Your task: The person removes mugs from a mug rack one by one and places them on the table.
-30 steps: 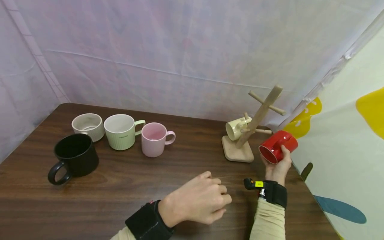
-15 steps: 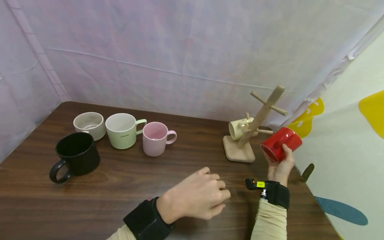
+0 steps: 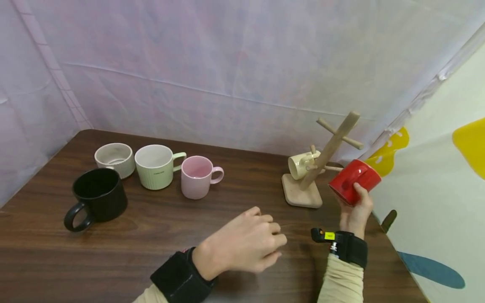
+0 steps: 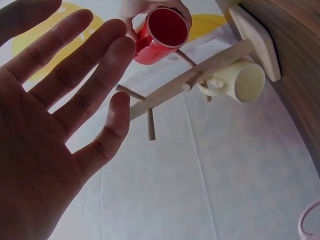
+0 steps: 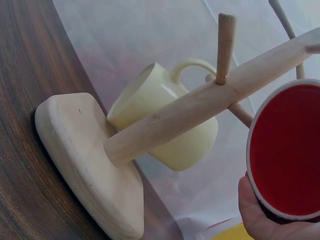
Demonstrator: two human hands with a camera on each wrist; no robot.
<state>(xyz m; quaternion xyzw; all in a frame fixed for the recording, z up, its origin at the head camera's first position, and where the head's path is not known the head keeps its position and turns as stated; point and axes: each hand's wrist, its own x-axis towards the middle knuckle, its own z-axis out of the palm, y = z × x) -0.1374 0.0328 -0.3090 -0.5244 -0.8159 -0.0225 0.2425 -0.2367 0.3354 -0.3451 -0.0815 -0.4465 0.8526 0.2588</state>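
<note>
My right hand (image 3: 355, 207) grips a red mug (image 3: 354, 181) tipped on its side, just right of a wooden mug tree (image 3: 329, 152). The red mug (image 5: 287, 150) shows its red inside in the right wrist view, close beside the tree's slanted pole (image 5: 210, 107). A cream mug (image 3: 300, 163) hangs by its handle on a lower peg of the tree. My left hand (image 3: 244, 244) hovers over the table (image 3: 159, 240) with fingers loosely spread and holds nothing; the left wrist view shows its open palm (image 4: 47, 150).
At the left stand a black mug (image 3: 96, 198), a beige cup (image 3: 114, 159), a pale green mug (image 3: 156, 165) and a pink mug (image 3: 198, 176). A translucent sheet hangs behind the table. A white cloth with coloured shapes (image 3: 447, 176) borders the right edge.
The red mug has risen slightly and moved closer to the tree's right side. My left hand has drifted a little left and toward me.
</note>
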